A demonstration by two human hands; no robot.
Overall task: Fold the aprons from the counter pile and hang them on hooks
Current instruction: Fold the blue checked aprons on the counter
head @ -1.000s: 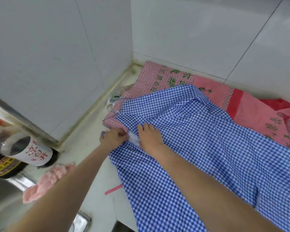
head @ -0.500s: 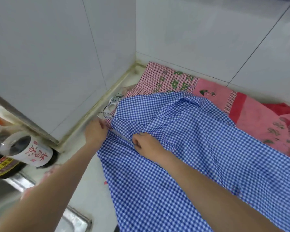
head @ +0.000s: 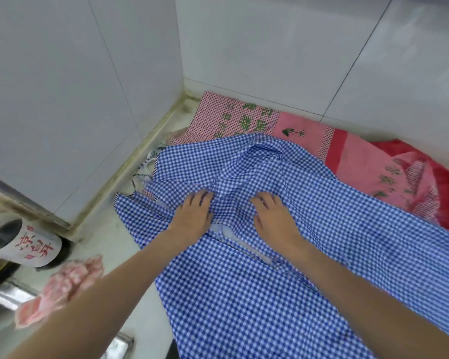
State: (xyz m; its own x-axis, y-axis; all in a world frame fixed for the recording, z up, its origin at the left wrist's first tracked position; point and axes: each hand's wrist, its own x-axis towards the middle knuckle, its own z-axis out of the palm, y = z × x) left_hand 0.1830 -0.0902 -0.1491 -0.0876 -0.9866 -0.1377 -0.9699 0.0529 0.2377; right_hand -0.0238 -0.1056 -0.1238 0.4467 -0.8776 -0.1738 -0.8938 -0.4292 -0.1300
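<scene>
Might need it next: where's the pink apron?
The pink apron lies in the counter's back corner against the tiled wall, partly under the blue apron.

A kitchen: tiled walls [head: 270,47], sink rim [head: 8,294] (steel); sauce bottle [head: 24,242] on the counter [head: 99,237].

— What lies on the worktop [head: 106,237]?
— A blue checked apron [head: 270,281], spread over a pink and red apron [head: 360,161] by the tiled corner.
— And the hands?
— Left hand [head: 192,218] and right hand [head: 275,218] press flat on the blue cloth, side by side, fingers [head: 200,198] straight.
— Anything else?
— A labelled bottle [head: 26,242] at the left, a pink rag [head: 62,286] near it.
</scene>
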